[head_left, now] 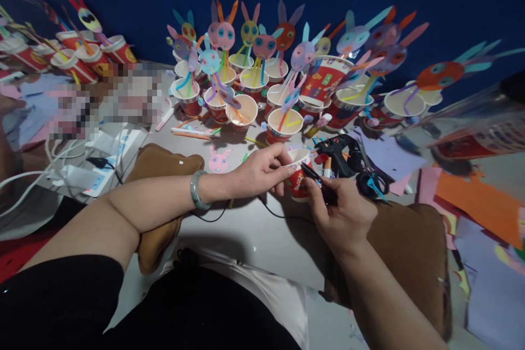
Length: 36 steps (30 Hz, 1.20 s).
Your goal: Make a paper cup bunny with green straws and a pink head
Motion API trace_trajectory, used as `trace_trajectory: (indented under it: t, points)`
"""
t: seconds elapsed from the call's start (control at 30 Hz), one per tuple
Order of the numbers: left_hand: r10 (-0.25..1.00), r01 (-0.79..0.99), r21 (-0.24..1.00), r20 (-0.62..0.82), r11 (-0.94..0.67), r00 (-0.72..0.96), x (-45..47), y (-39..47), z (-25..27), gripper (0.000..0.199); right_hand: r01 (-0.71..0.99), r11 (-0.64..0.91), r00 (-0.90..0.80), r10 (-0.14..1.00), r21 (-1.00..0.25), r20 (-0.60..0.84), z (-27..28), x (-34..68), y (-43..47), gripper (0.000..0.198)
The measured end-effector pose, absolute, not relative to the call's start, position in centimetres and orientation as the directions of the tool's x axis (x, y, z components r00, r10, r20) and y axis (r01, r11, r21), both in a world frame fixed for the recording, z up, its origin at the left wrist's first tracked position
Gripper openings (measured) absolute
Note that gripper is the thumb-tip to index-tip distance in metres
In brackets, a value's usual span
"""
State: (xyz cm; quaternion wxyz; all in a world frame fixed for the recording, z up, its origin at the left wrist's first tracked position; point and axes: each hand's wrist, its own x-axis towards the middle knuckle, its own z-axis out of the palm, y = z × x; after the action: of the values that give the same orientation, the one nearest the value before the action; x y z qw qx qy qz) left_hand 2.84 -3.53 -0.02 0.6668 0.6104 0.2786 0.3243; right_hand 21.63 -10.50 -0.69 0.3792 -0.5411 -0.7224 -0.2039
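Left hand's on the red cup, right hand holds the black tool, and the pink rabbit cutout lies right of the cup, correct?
No: the head view shows the pink rabbit cutout left of the red cup. The left hand is on the cup; the right hand holds the black tool.

Short black sleeve [61, 301], pale green bangle [193, 190]

Print around, but no words I can make out.
From here, the red cup [296, 188] between the left hand [262, 171] and right hand [344, 208] bears pale marks too small to read; the patterned cup [324, 81] beyond them and the red-labelled container [484, 142] far right of the right hand are equally illegible.
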Motion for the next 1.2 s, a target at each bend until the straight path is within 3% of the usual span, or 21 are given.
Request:
trace_trajectory:
  t: [0.33, 0.7, 0.9, 1.07, 1.2]
  points:
    - [0.759, -0.099, 0.993, 0.012, 0.07, 0.651, 2.6, -3.4, 0.4, 0.029, 0.945, 0.271, -0.077, 0.731, -0.185, 0.678, -1.0, 22.1, -10.8, 0.027]
    - [0.719, -0.086, 0.994, 0.007, 0.073, 0.695, 2.3, -3.1, 0.9, 0.028, 0.931, 0.337, -0.142, 0.685, -0.138, 0.715, -0.5, 22.2, -10.7, 0.025]
    - [0.669, -0.041, 0.994, -0.039, 0.103, 0.742, 1.7, -2.4, 1.7, 0.025, 0.937, 0.321, -0.149, 0.72, -0.136, 0.677, -0.5, 22.5, -10.7, 0.033]
    - [0.602, -0.008, 0.994, -0.058, 0.107, 0.797, 1.2, -1.7, 2.3, 0.02, 0.913, 0.393, -0.211, 0.687, -0.111, 0.695, -0.1, 22.6, -10.7, 0.024]
    - [0.569, 0.0, 0.994, -0.065, 0.113, 0.82, 0.9, -1.1, 2.5, 0.019, 0.923, 0.369, -0.212, 0.724, -0.109, 0.657, -0.3, 22.8, -10.8, 0.025]
